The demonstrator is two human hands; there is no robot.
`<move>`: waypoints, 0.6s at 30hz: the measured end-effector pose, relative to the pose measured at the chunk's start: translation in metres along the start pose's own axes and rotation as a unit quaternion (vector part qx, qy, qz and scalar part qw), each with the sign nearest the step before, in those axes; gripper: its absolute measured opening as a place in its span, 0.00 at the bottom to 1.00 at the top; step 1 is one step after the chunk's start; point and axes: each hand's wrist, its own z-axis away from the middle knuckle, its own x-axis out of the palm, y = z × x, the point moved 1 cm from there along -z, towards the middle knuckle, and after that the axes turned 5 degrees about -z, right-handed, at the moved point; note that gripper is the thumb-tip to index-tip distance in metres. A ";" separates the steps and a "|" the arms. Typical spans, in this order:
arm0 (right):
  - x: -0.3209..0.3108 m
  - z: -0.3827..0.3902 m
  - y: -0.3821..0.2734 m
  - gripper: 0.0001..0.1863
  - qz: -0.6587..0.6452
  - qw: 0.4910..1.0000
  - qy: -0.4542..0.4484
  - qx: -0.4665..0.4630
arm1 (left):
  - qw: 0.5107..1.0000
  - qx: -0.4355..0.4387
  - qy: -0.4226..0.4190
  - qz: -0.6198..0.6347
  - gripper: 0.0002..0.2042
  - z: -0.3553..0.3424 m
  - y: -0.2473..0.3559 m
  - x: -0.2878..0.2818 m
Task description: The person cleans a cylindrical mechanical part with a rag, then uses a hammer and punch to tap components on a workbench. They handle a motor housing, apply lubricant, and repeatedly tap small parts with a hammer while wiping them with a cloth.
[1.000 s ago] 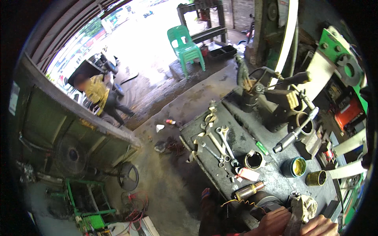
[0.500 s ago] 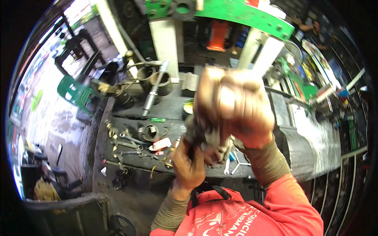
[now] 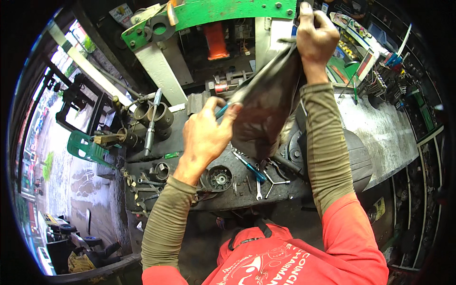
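A dirty dark grey rag [image 3: 268,114] hangs spread between my hands above the workbench. My right hand [image 3: 317,42], raised at the upper right, is closed in a fist round the rag's top corner. Lower and to the left, my left hand [image 3: 204,135] pinches the rag's left edge between thumb and fingers; a bluish strip shows there. Beneath the cloth on the bench lie a round metal housing [image 3: 219,178], a blue-handled screwdriver [image 3: 254,170], a wrench [image 3: 259,189] and a three-armed wrench [image 3: 271,183]. The rag hides part of the bench behind it.
A green beam [image 3: 228,15] on white posts [image 3: 159,73] stands across the back. Metal cylinders [image 3: 164,116] and a long metal bar [image 3: 150,133] are at the left, with several wrenches [image 3: 151,185] in front. Beyond the bench is a green chair [image 3: 83,148].
My hands were close together on the bunched rag; now they are apart, with the rag opened out. My right hand rose to the right, my left moved left and up. The view has shifted.
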 end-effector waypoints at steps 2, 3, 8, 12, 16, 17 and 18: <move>0.000 -0.022 0.012 0.20 0.023 0.999 0.030 -0.026 | 0.996 -0.034 -0.041 -0.072 0.32 -0.001 -0.011 0.006; 0.003 -0.026 0.018 0.21 0.076 0.996 0.036 -0.025 | 0.988 -0.068 -0.080 -0.112 0.29 -0.001 -0.017 0.012; 0.004 0.063 0.047 0.21 0.247 0.906 -0.290 0.184 | 0.935 -0.081 -0.215 -0.270 0.23 -0.015 -0.036 0.066; -0.036 0.187 0.050 0.16 0.251 0.841 -0.405 0.258 | 0.914 -0.020 -0.260 -0.312 0.17 -0.026 -0.026 0.112; -0.093 0.282 0.048 0.20 0.280 0.715 -0.555 0.320 | 0.918 -0.016 -0.248 -0.309 0.12 -0.035 -0.019 0.135; -0.102 0.295 0.052 0.21 0.264 0.717 -0.549 0.340 | 0.920 -0.021 -0.244 -0.306 0.12 -0.036 -0.020 0.139; -0.108 0.306 0.057 0.22 0.249 0.716 -0.546 0.356 | 0.922 -0.025 -0.238 -0.303 0.12 -0.038 -0.022 0.144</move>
